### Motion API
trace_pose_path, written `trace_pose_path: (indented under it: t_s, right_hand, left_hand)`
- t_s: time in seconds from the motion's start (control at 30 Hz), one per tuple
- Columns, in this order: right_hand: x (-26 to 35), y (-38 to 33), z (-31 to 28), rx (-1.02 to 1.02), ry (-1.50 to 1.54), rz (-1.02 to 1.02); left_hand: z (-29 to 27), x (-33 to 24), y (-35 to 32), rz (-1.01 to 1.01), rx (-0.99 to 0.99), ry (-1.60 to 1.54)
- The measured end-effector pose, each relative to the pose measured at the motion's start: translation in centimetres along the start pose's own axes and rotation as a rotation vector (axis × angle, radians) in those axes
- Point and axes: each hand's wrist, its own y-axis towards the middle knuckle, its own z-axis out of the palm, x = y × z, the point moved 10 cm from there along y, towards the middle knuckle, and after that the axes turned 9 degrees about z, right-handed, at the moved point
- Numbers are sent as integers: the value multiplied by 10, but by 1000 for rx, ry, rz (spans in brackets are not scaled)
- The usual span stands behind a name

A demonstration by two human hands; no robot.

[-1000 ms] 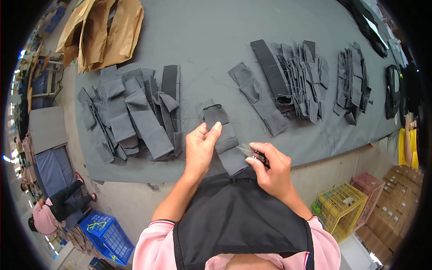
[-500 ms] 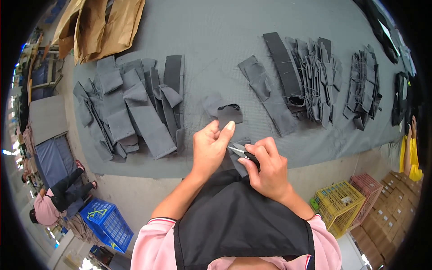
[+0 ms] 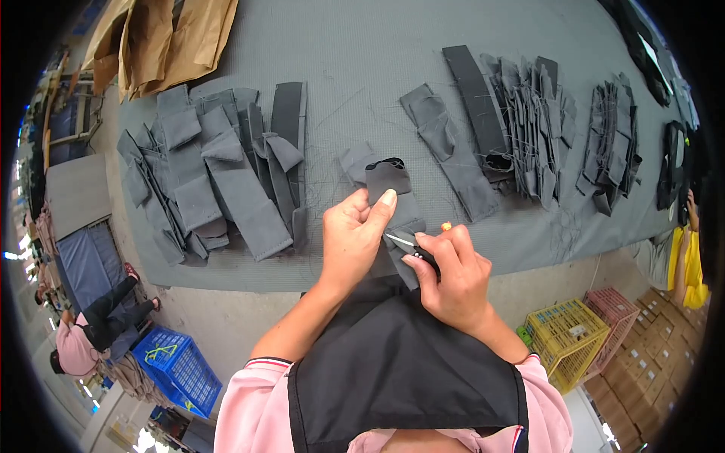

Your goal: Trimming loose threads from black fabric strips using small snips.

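Note:
A dark grey fabric strip is pinched between the thumb and fingers of my left hand. Its upper end is folded over, with a dark opening at the top, and its lower part hangs down past my fingers. My right hand is closed around small thread snips with black handles. Their pale pointed blades reach to the strip just right of my left thumb; whether they touch it I cannot tell. A small yellow thing shows at my right index finger. Another grey piece lies on the table behind the held strip.
Grey strips lie in a pile at left; trailing threads hang from another pile at right. Farther right is a smaller stack. Brown paper stands far left. Crates stand below the table's right edge. Other people are at both sides.
The held strip shows more of its length below the folded end. My right hand with the snips has shifted slightly right, its index finger raised a little.

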Motion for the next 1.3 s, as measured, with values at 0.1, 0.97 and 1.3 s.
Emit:
trace_pose_path:
  t_s: [0.1, 0.97, 1.3]
  right_hand:
    - [4, -1, 0, -13, -40, -16]
    - [-14, 6, -28, -21, -53, 120]
    - [-48, -8, -34, -75, 656, 360]
  left_hand:
    - [-2, 3, 0, -13, 0, 29]
    - [-7, -20, -6, 211, -3, 321]
    - [8, -16, -8, 79, 122, -152]
